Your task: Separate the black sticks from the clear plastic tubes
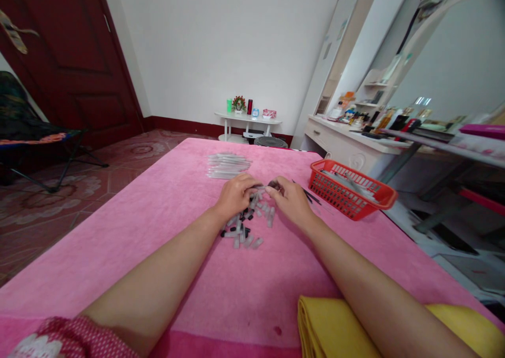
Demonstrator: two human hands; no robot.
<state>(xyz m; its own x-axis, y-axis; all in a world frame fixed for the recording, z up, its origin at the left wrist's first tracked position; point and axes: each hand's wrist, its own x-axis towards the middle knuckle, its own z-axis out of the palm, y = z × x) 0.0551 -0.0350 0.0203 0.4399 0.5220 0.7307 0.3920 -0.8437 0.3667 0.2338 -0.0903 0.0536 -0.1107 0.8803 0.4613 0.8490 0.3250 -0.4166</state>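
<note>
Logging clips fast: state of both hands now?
Left hand: closed, by short translucent and black plastic-looking pieces; anything held is unclear.
Right hand: closed; anything held is too small to identify.

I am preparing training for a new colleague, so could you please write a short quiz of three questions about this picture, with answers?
1. Choose one: the plastic basket is A) blue, B) white, C) red.
2. True or false: the small pieces near the left hand and the right hand include both black and pale ones.
3. Fill in: the pale sticks lie on a ____ cover.

Key: 1. C; 2. true; 3. pink.
</note>
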